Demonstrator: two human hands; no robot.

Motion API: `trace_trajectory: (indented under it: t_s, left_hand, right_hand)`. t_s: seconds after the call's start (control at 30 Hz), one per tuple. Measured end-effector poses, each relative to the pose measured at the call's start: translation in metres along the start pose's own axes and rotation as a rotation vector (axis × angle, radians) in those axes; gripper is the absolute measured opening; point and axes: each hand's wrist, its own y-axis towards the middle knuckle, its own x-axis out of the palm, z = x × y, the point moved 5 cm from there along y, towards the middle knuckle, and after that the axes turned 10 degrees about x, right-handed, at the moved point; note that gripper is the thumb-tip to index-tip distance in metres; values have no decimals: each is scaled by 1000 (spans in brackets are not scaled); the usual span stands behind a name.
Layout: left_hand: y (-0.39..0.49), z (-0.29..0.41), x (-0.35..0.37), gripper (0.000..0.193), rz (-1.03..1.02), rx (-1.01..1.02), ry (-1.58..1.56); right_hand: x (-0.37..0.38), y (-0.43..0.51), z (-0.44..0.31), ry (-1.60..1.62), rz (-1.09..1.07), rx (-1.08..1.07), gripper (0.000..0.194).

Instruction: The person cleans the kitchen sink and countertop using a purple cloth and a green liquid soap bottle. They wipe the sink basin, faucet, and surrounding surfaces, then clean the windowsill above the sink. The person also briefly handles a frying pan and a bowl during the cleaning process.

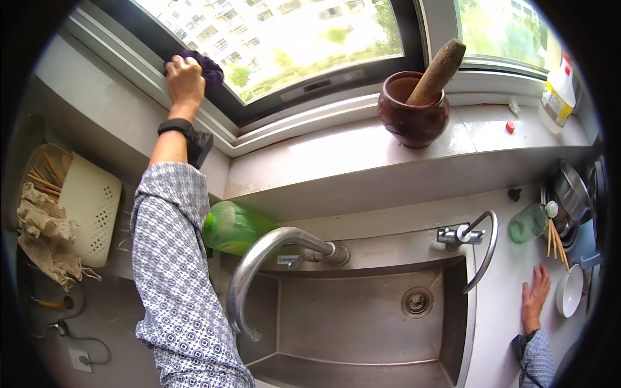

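Observation:
My left hand is raised to the lower left corner of the window and grips a bunched dark purple cloth, which lies against the dark window frame. Some of the cloth is hidden behind my fingers. At the right, my right hand rests palm down on the white countertop, fingers slightly apart and nothing in it. A white bowl stands just right of it, and thin wooden chopsticks lie above.
A brown mortar with a wooden pestle and a spray bottle stand on the sill. Below are a steel sink, a curved faucet and a green plastic bottle. A white perforated basket hangs left.

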Motion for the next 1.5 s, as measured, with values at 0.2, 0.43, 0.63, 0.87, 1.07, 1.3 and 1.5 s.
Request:
trace_trajectory:
  t_s: [0.2, 0.43, 0.63, 0.87, 1.07, 1.3, 1.5]
  left_hand:
    - [-49, 46, 1, 8, -153, 289, -70]
    - [-44, 60, -10, 10, -267, 228, -452]
    - [13, -3, -26, 11, 106, 33, -3]
    - [-35, 40, 15, 12, -85, 215, -203]
    - [-78, 81, 17, 21, -424, 79, -751]
    - [-81, 60, -35, 22, -324, -98, -875]
    - [-131, 84, -42, 20, -638, 299, -616]
  right_hand:
    - [-1, 0, -2, -1, 28, -23, 56]
    - [-2, -2, 0, 35, 28, -15, 55]
    - [-2, -1, -2, 14, 34, -25, 55]
    - [0, -1, 0, 6, 32, -29, 55]
    - [1, 0, 3, -8, 51, -43, 53]
    - [3, 1, 4, -34, 35, -55, 54]
    - [8, 1, 8, -19, 34, -67, 55]
